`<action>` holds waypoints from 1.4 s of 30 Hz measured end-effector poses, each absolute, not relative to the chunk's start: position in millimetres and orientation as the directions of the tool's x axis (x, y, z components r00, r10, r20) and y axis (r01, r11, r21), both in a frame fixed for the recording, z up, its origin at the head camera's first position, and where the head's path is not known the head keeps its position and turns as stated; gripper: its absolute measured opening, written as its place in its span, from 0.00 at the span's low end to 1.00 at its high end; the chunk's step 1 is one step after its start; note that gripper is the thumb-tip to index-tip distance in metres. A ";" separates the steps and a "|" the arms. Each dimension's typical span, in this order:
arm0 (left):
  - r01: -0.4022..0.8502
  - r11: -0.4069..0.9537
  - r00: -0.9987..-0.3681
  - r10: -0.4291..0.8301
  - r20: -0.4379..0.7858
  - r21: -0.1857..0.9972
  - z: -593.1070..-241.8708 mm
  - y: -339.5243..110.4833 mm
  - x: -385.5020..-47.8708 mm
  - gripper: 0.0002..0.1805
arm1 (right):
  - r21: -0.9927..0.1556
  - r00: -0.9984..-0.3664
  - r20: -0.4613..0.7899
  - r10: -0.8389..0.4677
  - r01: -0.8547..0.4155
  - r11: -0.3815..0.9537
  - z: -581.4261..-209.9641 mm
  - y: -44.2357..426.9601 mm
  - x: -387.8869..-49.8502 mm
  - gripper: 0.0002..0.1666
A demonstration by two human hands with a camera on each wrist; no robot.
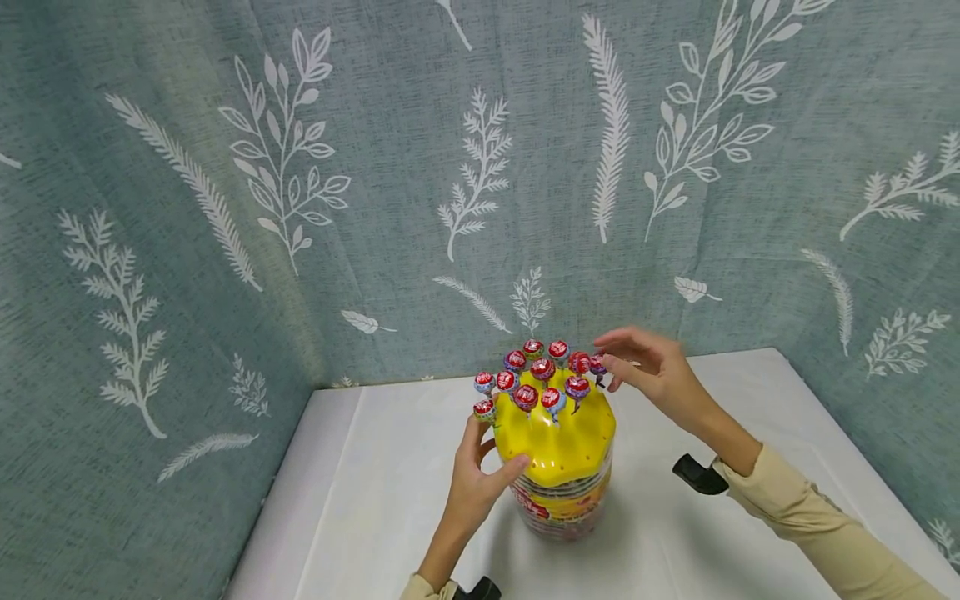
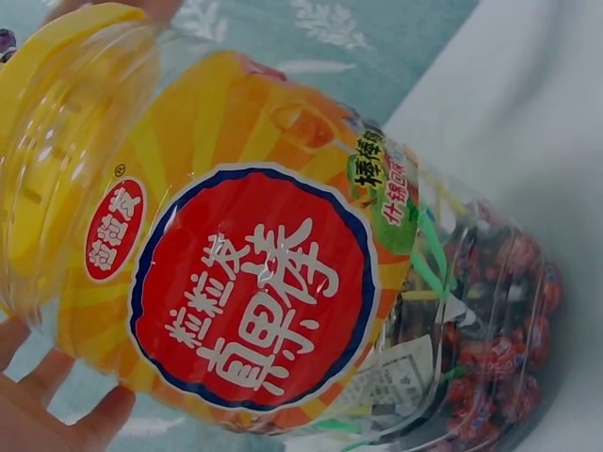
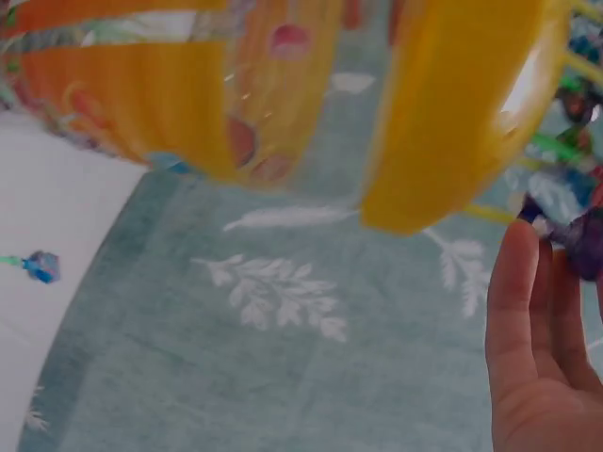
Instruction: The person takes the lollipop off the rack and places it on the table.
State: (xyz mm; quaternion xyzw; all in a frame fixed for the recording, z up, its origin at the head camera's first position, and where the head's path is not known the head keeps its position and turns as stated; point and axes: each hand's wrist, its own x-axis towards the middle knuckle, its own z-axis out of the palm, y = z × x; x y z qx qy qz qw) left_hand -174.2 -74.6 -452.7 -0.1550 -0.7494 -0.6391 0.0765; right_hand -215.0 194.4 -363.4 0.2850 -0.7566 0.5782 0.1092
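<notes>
A clear plastic candy jar [image 2: 254, 282] with an orange and red label stands upright on the white table. Its domed yellow lid [image 1: 558, 450] carries several wrapped lollipops [image 1: 526, 397], set with their sticks in it. My left hand [image 1: 476, 483] grips the jar around its lid, thumb on the front edge and fingers at the left side. At the lid's right side, my right hand [image 1: 656, 379] pinches a purple-wrapped lollipop [image 3: 586, 245] between thumb and fingers. A yellow stick runs from this lollipop to the lid. More red-wrapped lollipops [image 2: 499, 358] lie inside the jar's lower part.
A loose blue-wrapped lollipop [image 3: 40, 266] lies on the white table [image 1: 390, 500], seen in the right wrist view. Green fabric [image 1: 390, 208] with white leaf prints hangs behind and on both sides. Black camera straps [image 1: 699, 474] sit on the wrists.
</notes>
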 end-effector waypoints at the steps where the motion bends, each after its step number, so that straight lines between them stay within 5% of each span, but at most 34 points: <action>1: 0.331 0.135 -0.940 0.135 0.313 0.934 -452.7 -75.0 -174.2 0.35 | -0.804 -0.804 0.502 -0.318 -0.570 0.170 -361.8 192.1 -213.4 0.15; 11: 0.342 0.134 -0.935 0.145 0.323 0.930 -455.5 -76.6 -175.8 0.36 | -0.748 -0.802 0.521 -0.292 -0.594 0.296 -360.6 189.0 -209.6 0.20; 26: 0.337 0.128 -0.938 0.129 0.321 0.933 -454.8 -75.8 -172.9 0.37 | -0.769 -0.802 0.563 -0.200 -0.597 0.227 -348.2 194.0 -211.3 0.19; 42: 0.331 0.131 -0.941 0.123 0.316 0.934 -455.8 -75.5 -172.5 0.36 | -0.770 -0.835 0.532 -0.137 -0.545 0.331 -355.2 208.5 -226.4 0.19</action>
